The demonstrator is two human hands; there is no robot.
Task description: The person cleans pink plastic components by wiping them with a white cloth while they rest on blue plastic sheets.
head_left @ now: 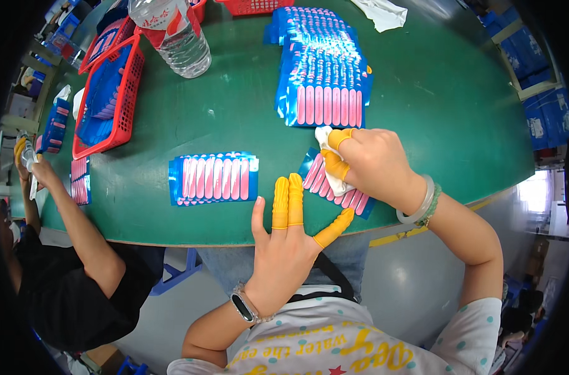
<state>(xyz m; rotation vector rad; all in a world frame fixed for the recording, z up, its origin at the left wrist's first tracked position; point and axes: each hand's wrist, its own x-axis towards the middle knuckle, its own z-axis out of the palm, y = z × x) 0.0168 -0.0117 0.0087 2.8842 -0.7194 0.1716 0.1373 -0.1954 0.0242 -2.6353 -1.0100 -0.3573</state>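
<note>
My right hand [375, 162], with yellow finger cots, presses a white cloth [329, 156] onto a blue package of pink strips [319, 178] lying near the table's front edge. My left hand [284, 237] lies flat beside that package, fingers apart, yellow cots on thumb and two fingers, holding nothing. A second blue package of pink strips [214, 177] lies to its left. A fanned stack of the same packages [325, 75] sits just beyond my right hand.
The green table [434, 106] has a red basket [109, 100] of packages at the left and a clear water bottle [175, 34] behind. Another person's arm [72, 219] rests on the left edge. A white rag [381, 12] lies at the back.
</note>
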